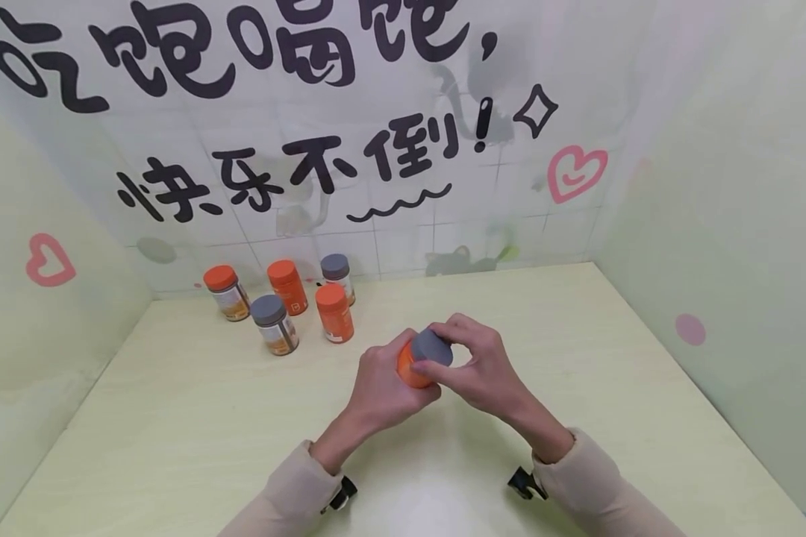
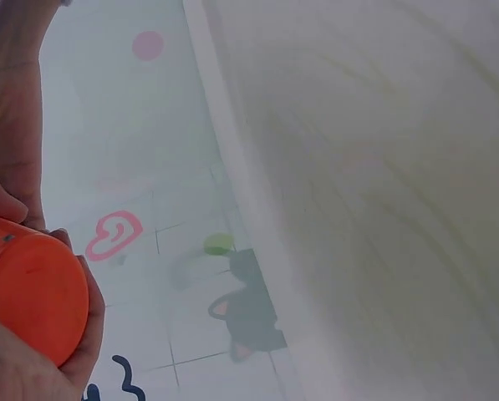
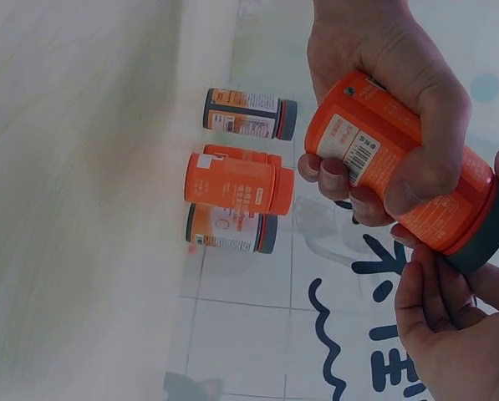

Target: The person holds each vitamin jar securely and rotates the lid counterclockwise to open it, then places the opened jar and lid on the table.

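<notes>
My left hand point(image 1: 384, 384) wraps round an orange bottle point(image 3: 370, 138), gripping its body. On the bottle's top sits a grey lid point(image 1: 433, 347), which my right hand point(image 1: 480, 371) pinches between thumb and fingers. The right wrist view shows a white barcode label on the bottle and the grey lid at its lower right end. In the left wrist view the bottle's round orange base point(image 2: 40, 292) faces the camera. Both hands are above the middle of the table, with the bottle tilted.
Several bottles stand at the back left of the pale table point(image 1: 195, 418): a white-labelled one with an orange lid point(image 1: 228, 294), two with grey lids, and orange ones such as the nearest point(image 1: 334, 313). A printed wall point(image 1: 403, 246) rises behind, with side walls left and right.
</notes>
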`<state>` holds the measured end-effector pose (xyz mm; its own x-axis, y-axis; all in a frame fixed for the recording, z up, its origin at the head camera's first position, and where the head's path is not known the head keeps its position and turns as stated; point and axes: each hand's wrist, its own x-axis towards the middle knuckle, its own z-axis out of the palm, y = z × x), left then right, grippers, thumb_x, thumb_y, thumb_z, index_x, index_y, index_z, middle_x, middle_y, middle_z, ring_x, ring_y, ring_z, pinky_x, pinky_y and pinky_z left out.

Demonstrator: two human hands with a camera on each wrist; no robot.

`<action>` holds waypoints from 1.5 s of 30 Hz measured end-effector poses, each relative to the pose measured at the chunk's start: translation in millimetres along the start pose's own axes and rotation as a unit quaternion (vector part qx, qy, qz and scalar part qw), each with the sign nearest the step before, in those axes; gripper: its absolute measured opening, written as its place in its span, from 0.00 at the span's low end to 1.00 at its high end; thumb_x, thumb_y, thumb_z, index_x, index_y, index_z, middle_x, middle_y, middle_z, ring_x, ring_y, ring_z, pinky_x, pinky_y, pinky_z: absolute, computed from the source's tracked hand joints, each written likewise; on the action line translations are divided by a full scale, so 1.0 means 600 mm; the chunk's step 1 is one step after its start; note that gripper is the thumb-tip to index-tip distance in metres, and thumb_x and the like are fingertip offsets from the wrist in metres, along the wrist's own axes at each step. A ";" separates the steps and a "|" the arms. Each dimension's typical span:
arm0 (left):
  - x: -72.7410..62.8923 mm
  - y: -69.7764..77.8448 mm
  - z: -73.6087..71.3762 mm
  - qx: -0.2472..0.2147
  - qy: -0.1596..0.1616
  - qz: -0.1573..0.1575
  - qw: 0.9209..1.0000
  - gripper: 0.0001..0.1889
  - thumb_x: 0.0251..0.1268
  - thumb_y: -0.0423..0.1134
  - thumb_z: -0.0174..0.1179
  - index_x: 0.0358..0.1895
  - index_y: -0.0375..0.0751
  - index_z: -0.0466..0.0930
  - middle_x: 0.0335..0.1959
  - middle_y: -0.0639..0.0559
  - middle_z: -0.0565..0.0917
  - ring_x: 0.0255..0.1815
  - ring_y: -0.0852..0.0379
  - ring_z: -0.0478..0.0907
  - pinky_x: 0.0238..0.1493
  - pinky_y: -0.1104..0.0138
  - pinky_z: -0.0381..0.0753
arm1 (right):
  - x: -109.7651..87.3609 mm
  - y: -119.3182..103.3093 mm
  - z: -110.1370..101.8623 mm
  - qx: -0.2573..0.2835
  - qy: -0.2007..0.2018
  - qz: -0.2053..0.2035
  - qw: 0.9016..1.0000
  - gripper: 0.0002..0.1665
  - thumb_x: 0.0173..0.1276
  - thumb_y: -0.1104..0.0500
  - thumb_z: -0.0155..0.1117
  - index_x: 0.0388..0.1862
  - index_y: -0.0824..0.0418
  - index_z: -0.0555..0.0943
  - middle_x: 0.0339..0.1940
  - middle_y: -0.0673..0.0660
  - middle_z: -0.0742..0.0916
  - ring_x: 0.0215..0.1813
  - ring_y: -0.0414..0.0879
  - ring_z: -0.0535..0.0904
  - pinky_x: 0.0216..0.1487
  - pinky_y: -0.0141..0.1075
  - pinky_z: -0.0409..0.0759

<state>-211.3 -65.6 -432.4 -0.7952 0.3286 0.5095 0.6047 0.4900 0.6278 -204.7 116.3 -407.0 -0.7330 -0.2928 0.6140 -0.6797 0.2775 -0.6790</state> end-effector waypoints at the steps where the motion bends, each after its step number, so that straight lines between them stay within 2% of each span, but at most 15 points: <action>1: -0.001 -0.001 0.000 -0.002 -0.002 -0.001 1.000 0.18 0.44 0.38 0.71 0.42 0.49 0.78 0.24 0.60 0.81 0.20 0.70 0.72 0.23 0.72 0.75 | 0.000 0.000 0.000 -0.002 -0.001 -0.003 1.000 0.17 0.56 0.62 0.81 0.45 0.60 0.88 0.34 0.50 0.85 0.40 0.40 0.81 0.43 0.32 0.83; 9: -0.002 -0.002 0.003 -0.009 -0.004 -0.004 1.000 0.18 0.44 0.38 0.71 0.42 0.49 0.78 0.23 0.60 0.80 0.19 0.70 0.71 0.22 0.71 0.75 | 0.000 0.005 -0.001 -0.010 -0.010 -0.017 1.000 0.16 0.57 0.61 0.81 0.44 0.58 0.88 0.33 0.49 0.84 0.38 0.40 0.80 0.40 0.31 0.82; 20: 0.000 -0.003 -0.001 0.012 -0.008 -0.001 1.000 0.19 0.43 0.39 0.71 0.42 0.48 0.79 0.24 0.59 0.81 0.20 0.69 0.72 0.24 0.72 0.75 | 0.002 0.012 0.000 -0.018 -0.008 -0.042 0.999 0.18 0.55 0.62 0.82 0.45 0.61 0.88 0.32 0.51 0.83 0.37 0.41 0.78 0.40 0.31 0.80; 27: 0.001 -0.002 -0.002 0.016 -0.016 -0.012 1.000 0.19 0.44 0.39 0.71 0.44 0.49 0.79 0.25 0.60 0.82 0.22 0.69 0.73 0.26 0.71 0.76 | 0.002 0.012 0.000 -0.021 -0.007 -0.044 0.999 0.19 0.54 0.62 0.82 0.46 0.62 0.88 0.32 0.51 0.83 0.37 0.41 0.77 0.40 0.31 0.79; 38: 0.001 0.004 -0.004 -0.003 -0.030 -0.016 0.999 0.18 0.44 0.39 0.70 0.43 0.49 0.79 0.25 0.60 0.81 0.22 0.69 0.73 0.27 0.70 0.76 | 0.001 0.011 -0.003 -0.027 -0.006 -0.063 0.998 0.19 0.53 0.63 0.82 0.45 0.62 0.88 0.33 0.51 0.83 0.36 0.41 0.77 0.39 0.31 0.79; 45: -0.003 0.003 -0.008 -0.024 -0.039 -0.008 0.999 0.17 0.45 0.37 0.70 0.42 0.49 0.79 0.25 0.60 0.81 0.22 0.69 0.74 0.25 0.70 0.77 | 0.000 0.011 -0.001 -0.023 -0.013 -0.060 0.998 0.17 0.54 0.61 0.83 0.43 0.59 0.89 0.33 0.48 0.83 0.37 0.38 0.78 0.38 0.29 0.78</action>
<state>-208.5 -69.5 -429.6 -0.8047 0.3845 0.4524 0.5917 0.4569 0.6642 -209.2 118.5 -411.0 -0.6462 -0.3489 0.6788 -0.7631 0.2813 -0.5818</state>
